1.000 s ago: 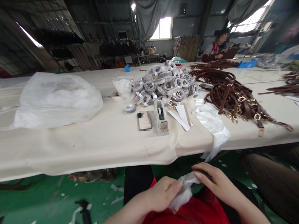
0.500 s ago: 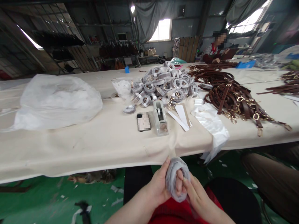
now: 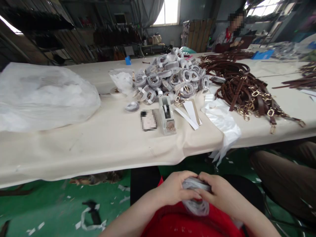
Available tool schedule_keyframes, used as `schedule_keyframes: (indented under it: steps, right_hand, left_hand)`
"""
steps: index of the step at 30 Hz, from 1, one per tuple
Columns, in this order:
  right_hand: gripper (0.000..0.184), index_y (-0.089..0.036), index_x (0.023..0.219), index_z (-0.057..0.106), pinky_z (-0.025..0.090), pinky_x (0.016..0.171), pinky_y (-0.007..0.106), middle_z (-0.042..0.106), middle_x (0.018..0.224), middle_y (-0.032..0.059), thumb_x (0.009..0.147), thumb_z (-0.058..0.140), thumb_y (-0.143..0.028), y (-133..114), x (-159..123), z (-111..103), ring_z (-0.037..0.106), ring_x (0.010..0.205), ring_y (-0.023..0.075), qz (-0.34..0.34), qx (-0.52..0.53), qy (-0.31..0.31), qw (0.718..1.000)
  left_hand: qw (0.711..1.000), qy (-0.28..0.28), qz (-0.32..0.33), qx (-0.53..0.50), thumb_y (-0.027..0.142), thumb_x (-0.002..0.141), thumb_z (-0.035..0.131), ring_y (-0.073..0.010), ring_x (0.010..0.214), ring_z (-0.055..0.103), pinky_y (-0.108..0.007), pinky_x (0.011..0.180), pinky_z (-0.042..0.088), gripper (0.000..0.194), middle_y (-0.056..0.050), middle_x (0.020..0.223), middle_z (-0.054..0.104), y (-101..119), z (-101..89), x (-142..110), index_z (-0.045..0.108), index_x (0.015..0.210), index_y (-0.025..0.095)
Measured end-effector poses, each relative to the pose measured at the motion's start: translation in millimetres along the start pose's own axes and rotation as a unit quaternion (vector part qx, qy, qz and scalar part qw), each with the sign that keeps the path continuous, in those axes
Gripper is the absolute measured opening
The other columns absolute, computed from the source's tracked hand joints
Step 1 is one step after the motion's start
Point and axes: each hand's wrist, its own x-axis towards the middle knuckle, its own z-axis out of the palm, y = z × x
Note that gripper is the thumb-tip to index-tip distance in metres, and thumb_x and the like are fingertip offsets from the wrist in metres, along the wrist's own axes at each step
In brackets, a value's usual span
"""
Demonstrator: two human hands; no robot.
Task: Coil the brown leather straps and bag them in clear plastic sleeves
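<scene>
Close to my body, in front of the table edge, I hold a coiled strap wrapped in cloudy grey plastic (image 3: pixel 197 208). My left hand (image 3: pixel 172 188) is closed round the coil from the left, its thumb across the front. From the right my right hand (image 3: pixel 218 191) grips the same coil, fingertips nearly meeting the left ones at the top. On the table ahead stands a tape dispenser (image 3: pixel 168 115), with a pixelated small item (image 3: pixel 148 120) beside it. Paper strips (image 3: pixel 189 113) and thin white plastic bags (image 3: pixel 222 121) lie to their right.
Many wrapped coils (image 3: pixel 172 74) are heaped mid-table (image 3: pixel 98 148). Brown straps with gold clasps (image 3: pixel 239 85) pile up at right. A large filled plastic bag (image 3: pixel 46 95) sits at left. A co-worker (image 3: pixel 225 41) sits across the table; another person's leg (image 3: pixel 274 174) is at right.
The coil has come down and tilted towards me, its ring no longer facing the camera. Both hands have closed over its top. The view has shifted slightly.
</scene>
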Motion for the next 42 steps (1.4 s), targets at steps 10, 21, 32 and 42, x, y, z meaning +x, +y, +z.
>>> schedule_keyframes:
  steps: [10,21,32,42]
  right_hand:
    - [0.034,-0.018,0.119,0.051,0.049,0.087,0.033,0.068,0.109,0.0092,0.091,0.054,-0.036,0,17,50,0.064,0.097,0.0246,-0.003,0.182,0.146,0.972]
    - [0.019,-0.023,0.096,0.070,0.047,0.070,0.026,0.074,0.089,-0.0002,0.077,0.071,-0.023,4,4,-2,0.066,0.078,0.0210,-0.011,0.090,-0.101,0.991]
    - [0.033,-0.017,0.107,0.063,0.052,0.082,0.032,0.072,0.096,0.0076,0.095,0.051,-0.045,11,20,41,0.066,0.089,0.0256,-0.029,0.217,0.057,0.974]
    - [0.035,-0.016,0.101,0.064,0.052,0.075,0.031,0.071,0.094,0.0057,0.092,0.055,-0.049,21,-3,47,0.065,0.082,0.0235,0.007,0.304,-0.068,0.950]
  left_hand:
    - [0.911,0.374,-0.047,-0.168,0.047,0.088,0.058,-0.0185,0.076,0.064,-0.029,0.073,0.052,0.034,-0.005,0.090,0.069,-18,21.9,11,0.060,0.106,0.019]
    - [0.995,0.069,-0.071,-0.012,0.047,0.081,0.064,-0.0190,0.076,0.061,-0.027,0.069,0.044,0.032,-0.004,0.085,0.070,-9,19.8,13,0.070,0.091,0.017]
    - [0.912,0.311,-0.088,-0.254,0.065,0.084,0.056,-0.0132,0.064,0.047,-0.025,0.063,0.041,0.046,0.002,0.069,0.052,-24,25.5,25,0.056,0.081,0.018]
    - [0.985,0.165,-0.043,-0.036,0.044,0.095,0.049,-0.0219,0.089,0.061,-0.029,0.079,0.048,0.028,-0.005,0.088,0.066,-27,33.3,-7,0.065,0.095,0.020]
